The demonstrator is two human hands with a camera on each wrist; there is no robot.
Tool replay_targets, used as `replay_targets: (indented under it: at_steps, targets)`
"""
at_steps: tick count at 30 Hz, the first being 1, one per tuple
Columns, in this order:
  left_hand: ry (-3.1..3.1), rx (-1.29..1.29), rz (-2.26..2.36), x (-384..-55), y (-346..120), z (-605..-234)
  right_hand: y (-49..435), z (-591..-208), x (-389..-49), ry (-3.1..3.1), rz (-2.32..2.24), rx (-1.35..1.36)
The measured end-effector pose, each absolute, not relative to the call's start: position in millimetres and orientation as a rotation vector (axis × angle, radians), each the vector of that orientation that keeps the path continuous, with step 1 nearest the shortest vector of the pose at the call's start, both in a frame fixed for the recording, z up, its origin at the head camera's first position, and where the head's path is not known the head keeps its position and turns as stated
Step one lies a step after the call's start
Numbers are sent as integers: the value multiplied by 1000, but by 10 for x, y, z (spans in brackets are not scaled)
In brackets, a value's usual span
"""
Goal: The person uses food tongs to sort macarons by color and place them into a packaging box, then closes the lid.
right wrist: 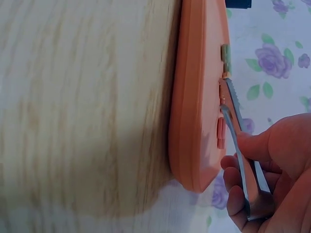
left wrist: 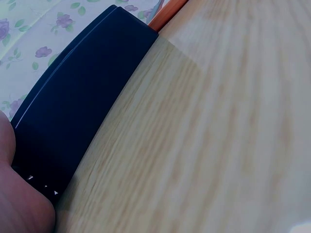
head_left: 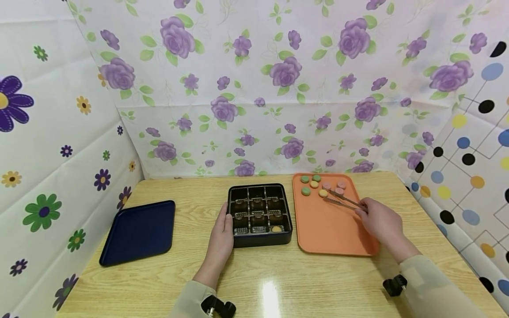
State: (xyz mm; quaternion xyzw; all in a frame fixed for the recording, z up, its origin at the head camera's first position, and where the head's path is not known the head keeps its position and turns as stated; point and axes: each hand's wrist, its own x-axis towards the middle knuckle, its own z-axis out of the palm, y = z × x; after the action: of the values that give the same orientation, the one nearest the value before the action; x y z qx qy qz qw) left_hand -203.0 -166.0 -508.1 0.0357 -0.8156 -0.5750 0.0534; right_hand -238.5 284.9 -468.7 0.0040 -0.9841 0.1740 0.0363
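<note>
A black box (head_left: 260, 240) with a clear plastic divided insert stands mid-table. A yellow macaron (head_left: 276, 229) lies in its front right compartment. My left hand (head_left: 222, 234) rests against the box's left side, its fingers along the wall and its thumb near the front corner. With my right hand (head_left: 379, 221) I hold metal tongs (right wrist: 247, 170) over the orange tray (head_left: 330, 234). The tongs' tips stand apart beside a yellow macaron (head_left: 323, 193). Another yellow macaron (head_left: 314, 184) lies behind it, among green macarons (head_left: 305, 191) and pink macarons (head_left: 341, 185).
A dark blue tray (head_left: 139, 234) lies on the left of the wooden table (head_left: 254, 278). Patterned cloths surround the table on the left, back and right; the back cloth (head_left: 254, 132) has purple flowers.
</note>
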Motion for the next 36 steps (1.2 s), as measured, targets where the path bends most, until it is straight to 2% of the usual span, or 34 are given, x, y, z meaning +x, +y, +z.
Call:
replay_targets:
  at_steps: [36]
  targets:
    - [-2468, 97, -1737, -2026, -1659, -5094, 2720, -4719, -2529, -3005, 527, 8]
